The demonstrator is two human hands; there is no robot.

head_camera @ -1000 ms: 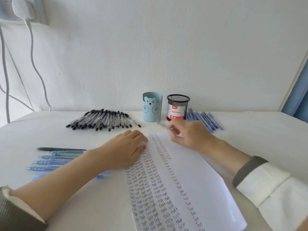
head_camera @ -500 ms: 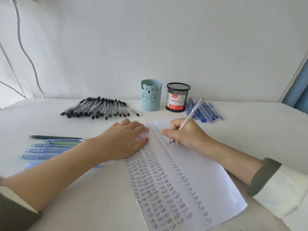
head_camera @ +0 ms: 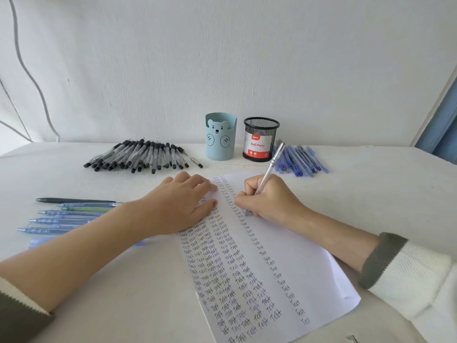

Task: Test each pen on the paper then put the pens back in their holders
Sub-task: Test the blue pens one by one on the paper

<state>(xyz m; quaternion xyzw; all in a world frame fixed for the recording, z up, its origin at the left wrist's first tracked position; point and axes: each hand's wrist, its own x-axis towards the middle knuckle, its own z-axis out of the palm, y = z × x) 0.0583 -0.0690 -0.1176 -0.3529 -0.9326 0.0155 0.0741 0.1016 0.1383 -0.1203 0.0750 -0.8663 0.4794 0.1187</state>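
Soft, even daylight — faint shadows, mild blur throughout, wide-angle bending at the edges.

Wall (head_camera: pixel 247 58): white, matte, faintly textured, filling the upper half.
Table (head_camera: pixel 371 194): white top, its far edge meeting the wall.
Cable (head_camera: pixel 37 87): pale, hanging in curves down the wall at left.
Blue strip (head_camera: pixel 445 125): far right, beside a pale frame.
Light: soft, even, with weak shadows.

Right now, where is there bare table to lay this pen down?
Widest bare table lies right of the paper, in front of the blue pens. A smaller patch sits between the black pens and the left-side pen row. Crowded: the back edge around the bear holder and mesh holder, and under the left forearm.
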